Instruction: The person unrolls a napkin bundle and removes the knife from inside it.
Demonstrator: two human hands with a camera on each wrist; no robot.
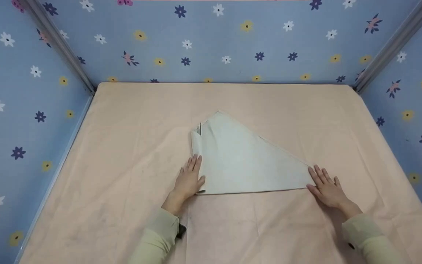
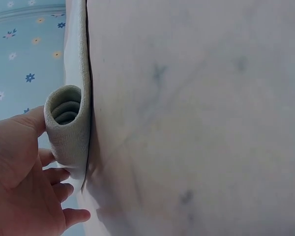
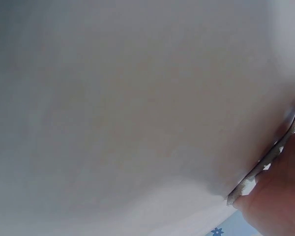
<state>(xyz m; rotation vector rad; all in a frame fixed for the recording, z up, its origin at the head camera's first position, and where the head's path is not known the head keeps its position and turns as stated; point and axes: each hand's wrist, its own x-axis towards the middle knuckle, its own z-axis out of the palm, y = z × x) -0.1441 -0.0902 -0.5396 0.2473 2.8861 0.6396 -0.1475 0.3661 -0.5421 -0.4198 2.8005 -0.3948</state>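
Observation:
A pale grey-green cloth [image 1: 244, 154] lies folded into a pointed shape, one tip toward the far side. Its left edge is turned into a roll, and the layered end of that roll [image 2: 66, 113] shows in the left wrist view. My left hand [image 1: 189, 180] rests along the roll near the front left corner, fingers extended and thumb against the cloth. At the opposite end, my right hand [image 1: 327, 189] touches the cloth's narrow right corner with straight fingers. The right wrist view catches only part of that hand [image 3: 280, 189] and a thin cloth edge [image 3: 265, 162].
A beige sheet [image 1: 123, 146] with light creases covers the table. Blue flower-patterned panels [image 1: 211, 44] stand behind and at both sides, with grey metal posts [image 1: 60, 44] at the back corners.

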